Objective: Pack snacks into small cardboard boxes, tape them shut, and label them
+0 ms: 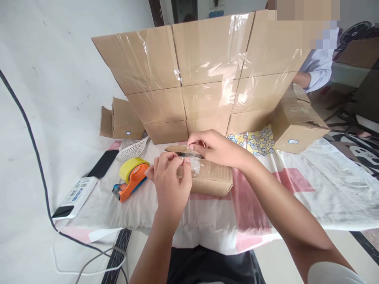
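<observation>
Closest in, the pale tablecloth is draping below the wrists. Up to the hands: the left hand is bending over the near side of the small cardboard box, thumb and fingertips bunching close at the clear tape; the right hand is reaching across the box top from the other side, thumb and forefinger curling in towards each other. Are they clamping on film? The tips are hiding it, so I'm not managing to tell for either hand! The box itself is lying right under both grips, a flap sticking up just beyond the left fingers. By my reading we're watching the taping step, film apparently being worked across the top, and the next move is calling for holding that flap down and pressing the tape flat without wrinkling it. Just left of the left hand, the orange tape dispenser is lying free with its yellow roll; beyond that, a white mesh scoop is resting. Further off, past both hands, a wall of taped boxes is towering, an open carton flanking it on the left, another box on the right, and a co-worker's pale sleeve is showing behind
</observation>
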Tool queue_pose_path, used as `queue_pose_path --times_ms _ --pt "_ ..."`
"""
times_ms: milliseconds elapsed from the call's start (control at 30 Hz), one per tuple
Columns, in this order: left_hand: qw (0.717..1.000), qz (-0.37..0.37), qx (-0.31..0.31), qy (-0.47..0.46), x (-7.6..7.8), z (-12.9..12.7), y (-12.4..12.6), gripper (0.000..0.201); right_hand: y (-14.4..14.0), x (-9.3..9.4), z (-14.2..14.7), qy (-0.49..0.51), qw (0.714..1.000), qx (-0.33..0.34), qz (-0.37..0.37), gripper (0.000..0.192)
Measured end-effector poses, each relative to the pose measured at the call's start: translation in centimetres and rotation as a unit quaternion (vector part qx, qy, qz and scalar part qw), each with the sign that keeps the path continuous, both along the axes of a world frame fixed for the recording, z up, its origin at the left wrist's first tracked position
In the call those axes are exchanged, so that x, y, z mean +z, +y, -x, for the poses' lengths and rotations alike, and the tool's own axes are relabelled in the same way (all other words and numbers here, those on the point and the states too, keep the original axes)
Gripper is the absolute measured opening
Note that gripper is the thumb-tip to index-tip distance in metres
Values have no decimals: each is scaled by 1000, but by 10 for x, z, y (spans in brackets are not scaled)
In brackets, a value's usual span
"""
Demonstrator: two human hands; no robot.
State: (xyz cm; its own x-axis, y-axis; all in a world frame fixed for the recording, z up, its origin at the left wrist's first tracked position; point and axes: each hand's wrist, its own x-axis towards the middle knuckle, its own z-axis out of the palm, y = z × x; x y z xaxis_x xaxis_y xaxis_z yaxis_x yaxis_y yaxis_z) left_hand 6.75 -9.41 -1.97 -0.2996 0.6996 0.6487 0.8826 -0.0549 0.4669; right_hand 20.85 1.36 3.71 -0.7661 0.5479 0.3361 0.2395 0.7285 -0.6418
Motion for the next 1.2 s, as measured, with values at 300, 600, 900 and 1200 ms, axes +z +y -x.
queue_pose_path --times_ms 300,600,900,1200 --pt "981 164 54 83 -10 -2 10 37 18 -22 6 -112 993 -23 -20 16" --pt "991 77 -92 63 -29 8 -2 24 10 -21 7 -168 974 -87 -126 59" --pt "962 7 -180 204 -54 20 -16 51 77 -59 -112 -92 853 -500 -118 36" --pt "967 26 -132 218 -56 9 -9 52 48 -140 -219 -202 842 -501 -22 30"
